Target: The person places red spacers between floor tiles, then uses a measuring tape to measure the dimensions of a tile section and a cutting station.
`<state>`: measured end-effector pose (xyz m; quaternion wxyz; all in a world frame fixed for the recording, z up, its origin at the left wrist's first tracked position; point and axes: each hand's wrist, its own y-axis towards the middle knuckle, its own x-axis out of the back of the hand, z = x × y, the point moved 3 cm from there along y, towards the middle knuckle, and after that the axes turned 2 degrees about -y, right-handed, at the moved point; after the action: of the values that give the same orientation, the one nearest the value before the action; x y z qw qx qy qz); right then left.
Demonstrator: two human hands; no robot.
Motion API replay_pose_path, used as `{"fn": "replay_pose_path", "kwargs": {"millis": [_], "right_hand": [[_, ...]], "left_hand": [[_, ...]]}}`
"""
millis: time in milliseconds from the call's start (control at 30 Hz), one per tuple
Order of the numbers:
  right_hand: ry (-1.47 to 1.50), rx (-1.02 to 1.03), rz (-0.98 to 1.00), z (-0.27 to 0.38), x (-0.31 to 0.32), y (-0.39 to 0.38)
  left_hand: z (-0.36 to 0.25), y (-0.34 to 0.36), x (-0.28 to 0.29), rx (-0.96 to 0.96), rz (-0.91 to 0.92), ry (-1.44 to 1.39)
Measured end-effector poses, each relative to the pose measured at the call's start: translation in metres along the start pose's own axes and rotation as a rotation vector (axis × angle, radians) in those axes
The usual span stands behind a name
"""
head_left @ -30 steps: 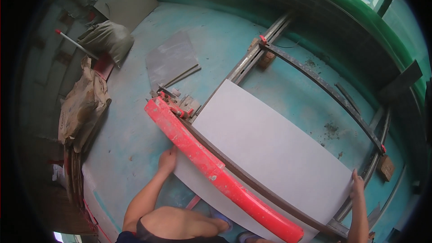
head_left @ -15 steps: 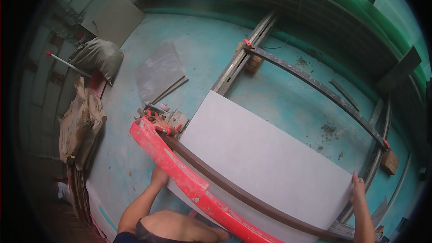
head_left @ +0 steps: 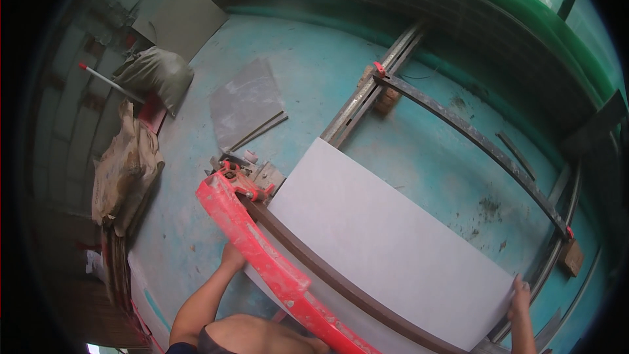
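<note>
A large pale grey tile [head_left: 386, 242] lies flat on a manual tile cutter, across its metal side rails [head_left: 373, 88]. Over the near part of the tile runs the cutter's long red beam [head_left: 255, 242], with a brown bar [head_left: 327, 275] along its far side. My left hand [head_left: 232, 257] grips the tile's near left edge, its fingers mostly hidden by the beam. At the far right corner, my right hand [head_left: 520, 296] is closed on the tile's edge. The cutter's carriage [head_left: 246, 180], with red handles, sits at the beam's left end.
A dark crossbar [head_left: 472, 132] joins the rails beyond the tile, with wooden blocks [head_left: 571, 259] beneath. Grey tile pieces [head_left: 246, 101] and two thin strips lie on the floor. Along the left wall stand a sack [head_left: 157, 75], torn cardboard [head_left: 128, 167] and a leaning board [head_left: 183, 19].
The view has turned slightly, shifting the scene to the right and, at the right side, downward. Both hands keep their places on the tile.
</note>
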<state>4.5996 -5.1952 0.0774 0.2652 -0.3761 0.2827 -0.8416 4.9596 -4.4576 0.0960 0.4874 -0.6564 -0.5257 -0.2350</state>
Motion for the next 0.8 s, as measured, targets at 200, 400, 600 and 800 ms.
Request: {"fn": "replay_pose_path", "kwargs": {"millis": [200,400,600,800], "right_hand": [[-0.101,0.050,0.024,0.029,-0.012,-0.023],[-0.251,0.542,-0.264,0.029,0.078,0.020],[-0.554,0.448,-0.573,0.096,0.142,0.095],[-0.336,0.445,-0.638,0.148,0.154,0.114]], "left_hand": [[0.014,0.019,0.047,-0.285,-0.208,0.025],[-0.056,0.112,0.214,-0.101,-0.794,-0.433],[-0.213,0.231,0.243,-0.486,-0.258,-0.210],[-0.394,0.246,0.080,-0.712,0.006,0.192]]}}
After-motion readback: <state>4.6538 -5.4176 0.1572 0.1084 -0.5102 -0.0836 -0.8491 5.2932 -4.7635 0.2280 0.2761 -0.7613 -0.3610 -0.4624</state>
